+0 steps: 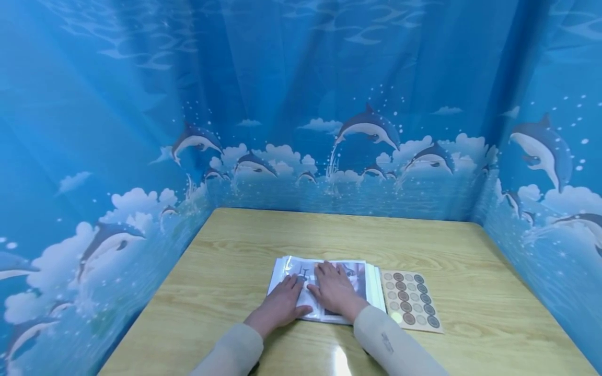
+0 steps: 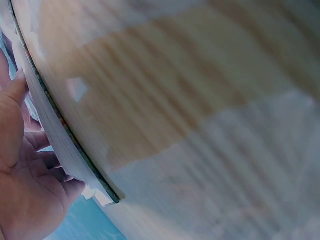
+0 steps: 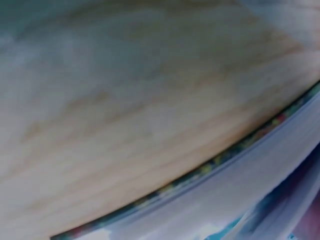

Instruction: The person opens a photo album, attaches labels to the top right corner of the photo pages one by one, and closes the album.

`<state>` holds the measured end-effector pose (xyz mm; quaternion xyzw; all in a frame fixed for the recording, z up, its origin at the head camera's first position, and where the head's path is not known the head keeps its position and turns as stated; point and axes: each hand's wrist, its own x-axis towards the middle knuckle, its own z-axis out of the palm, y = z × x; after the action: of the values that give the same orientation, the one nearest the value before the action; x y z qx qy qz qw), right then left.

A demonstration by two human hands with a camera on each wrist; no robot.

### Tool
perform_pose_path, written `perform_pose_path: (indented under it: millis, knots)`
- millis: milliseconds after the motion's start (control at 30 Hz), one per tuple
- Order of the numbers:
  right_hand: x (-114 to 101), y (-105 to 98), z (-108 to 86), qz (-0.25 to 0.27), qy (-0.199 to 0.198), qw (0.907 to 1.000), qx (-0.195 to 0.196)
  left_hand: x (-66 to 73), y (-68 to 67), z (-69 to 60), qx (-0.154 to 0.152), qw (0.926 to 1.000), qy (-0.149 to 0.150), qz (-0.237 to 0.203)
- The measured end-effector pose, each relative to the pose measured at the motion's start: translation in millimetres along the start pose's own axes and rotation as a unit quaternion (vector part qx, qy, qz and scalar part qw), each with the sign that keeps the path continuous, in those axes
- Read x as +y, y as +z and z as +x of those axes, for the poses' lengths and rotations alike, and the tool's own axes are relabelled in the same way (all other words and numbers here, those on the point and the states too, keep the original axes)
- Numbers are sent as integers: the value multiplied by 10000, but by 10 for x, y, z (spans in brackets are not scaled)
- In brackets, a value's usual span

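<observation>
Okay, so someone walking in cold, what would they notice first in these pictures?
Probably the bright blue curtain printed with leaping dolphins, hanging behind the wooden table and along both sides. Next, the left hand and right hand resting on the open album. Just right of it on the table lies a sheet of dark and pale circles.
</observation>
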<state>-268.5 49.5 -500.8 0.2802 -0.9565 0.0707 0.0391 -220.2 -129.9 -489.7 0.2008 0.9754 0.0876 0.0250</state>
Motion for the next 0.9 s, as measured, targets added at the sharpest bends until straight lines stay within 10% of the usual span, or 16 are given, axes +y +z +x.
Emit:
perform_pose_path:
  millis: [900]
  knots:
    - [21, 4, 92, -319, 220, 9986, -366, 14, -21, -5, -105, 9999, -113, -59]
